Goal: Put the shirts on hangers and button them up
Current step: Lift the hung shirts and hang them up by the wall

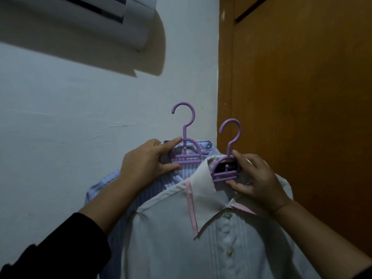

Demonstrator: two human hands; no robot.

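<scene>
- Left hand [148, 161] pinches the purple hanger [186, 146] of the striped blue shirt [120, 184] at frame centre
- Right hand [254, 178] pinches the second hanger [227, 158], carrying the pale shirt [171, 228], lower centre, front buttoned
- Likely light, limp cloth; rigid plastic necks give the surest hold
- White wall [80, 117] left, air conditioner [90, 17] upper left, wooden door [302, 97] right

Both hangers [186, 146] [226, 166] are purple. The back shirt [181, 174] has blue and white stripes. The front shirt [171, 238] is pale blue with pink trim, a white collar [203, 184] and white buttons [229, 252]. Its label [225, 168] looks black, maybe. The wall [60, 127] is white, the door [302, 97] orange-brown, the sleeve [60, 248] black.
</scene>
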